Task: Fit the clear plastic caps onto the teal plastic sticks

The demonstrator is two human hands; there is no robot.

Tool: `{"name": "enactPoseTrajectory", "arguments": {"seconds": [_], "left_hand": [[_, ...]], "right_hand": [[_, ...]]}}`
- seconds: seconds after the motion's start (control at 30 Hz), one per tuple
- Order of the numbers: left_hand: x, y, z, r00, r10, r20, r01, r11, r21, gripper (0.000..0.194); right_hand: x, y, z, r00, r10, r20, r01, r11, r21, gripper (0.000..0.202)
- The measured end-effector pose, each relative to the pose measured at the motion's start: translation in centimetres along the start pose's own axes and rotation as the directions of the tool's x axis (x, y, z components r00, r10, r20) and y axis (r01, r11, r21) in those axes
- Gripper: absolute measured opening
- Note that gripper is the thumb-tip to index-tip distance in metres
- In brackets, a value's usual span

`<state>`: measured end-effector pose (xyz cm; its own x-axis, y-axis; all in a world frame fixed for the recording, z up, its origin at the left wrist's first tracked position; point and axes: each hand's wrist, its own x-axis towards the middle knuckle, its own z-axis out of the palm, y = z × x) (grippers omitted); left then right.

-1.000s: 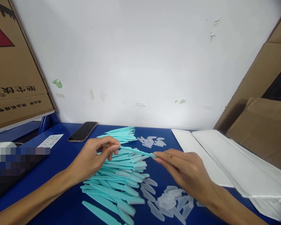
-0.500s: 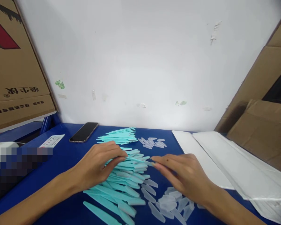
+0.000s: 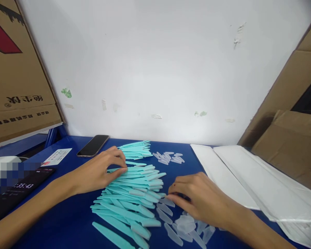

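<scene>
A loose pile of teal eyebrow razors (image 3: 134,200) lies on the blue table. At its far left edge is my left hand (image 3: 101,169), thumb and fingers closed on the handle end of a top razor. My right hand (image 3: 197,195) hovers over the right side, fingers curled and tips together. Its thumb tip is at the upper end of a clear blade cap (image 3: 167,202); whether it pinches anything is hidden. More clear caps (image 3: 185,224) are heaped below that hand, partly covered by it.
Farther back lie a second bunch of teal razors (image 3: 137,150) and some small clear caps (image 3: 168,158). A phone (image 3: 93,146) rests at back left, a printed card (image 3: 57,156) nearer. White packets (image 3: 261,183) cover the right; cardboard boxes (image 3: 18,69) flank the white wall.
The razor stretched between both hands is no longer held up between them. My left hand has moved left to the pile's edge; my right hand has dropped slightly toward the caps.
</scene>
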<state>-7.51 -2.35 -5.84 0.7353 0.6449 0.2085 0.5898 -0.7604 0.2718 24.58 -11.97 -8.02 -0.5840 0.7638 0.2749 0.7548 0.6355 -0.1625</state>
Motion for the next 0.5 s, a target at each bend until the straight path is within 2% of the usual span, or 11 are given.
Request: {"name": "enactPoseTrajectory", "arguments": {"seconds": [0.13, 0.3, 0.5], "left_hand": [[0.4, -0.8, 0.4, 0.998, -0.026, -0.061, 0.029, 0.998, 0.058, 0.037], [0.6, -3.6, 1.7, 0.989, -0.033, -0.145, 0.053, 0.99, 0.134, 0.049], [0.7, -5.4, 2.6, 0.995, -0.06, -0.076, 0.068, 0.992, 0.106, 0.044]], "right_hand": [[0.0, 0.0, -0.2, 0.993, -0.014, 0.121, 0.013, 1.0, 0.006, 0.02], [0.1, 0.3, -0.2, 0.989, -0.026, 0.146, 0.04, 0.994, -0.097, 0.019], [0.2, 0.5, -0.2, 0.987, -0.036, 0.157, 0.07, 0.973, -0.221, 0.012]]}}
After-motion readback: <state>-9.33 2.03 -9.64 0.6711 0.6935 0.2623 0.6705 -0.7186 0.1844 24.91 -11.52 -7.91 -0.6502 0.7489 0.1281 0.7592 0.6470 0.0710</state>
